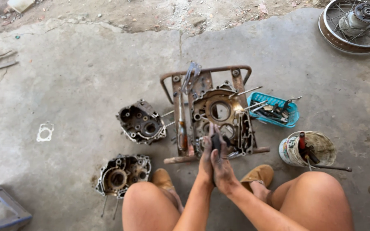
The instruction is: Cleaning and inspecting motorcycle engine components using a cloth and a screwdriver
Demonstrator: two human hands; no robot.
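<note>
I can't make out what the dark part [216, 141] is: my left hand [205, 160] and right hand [222, 167] press together around it and hide most of it. They also cover the lower edge of the engine case [221, 113] on the rusty frame [178, 111]. The spoked wheel [354, 25] is cut off by the top right corner. A blue stand [3, 207] runs off the bottom left. The bits in the blue basket [294, 115] are too small to tell apart, as are the tools in the bucket [322, 143].
</note>
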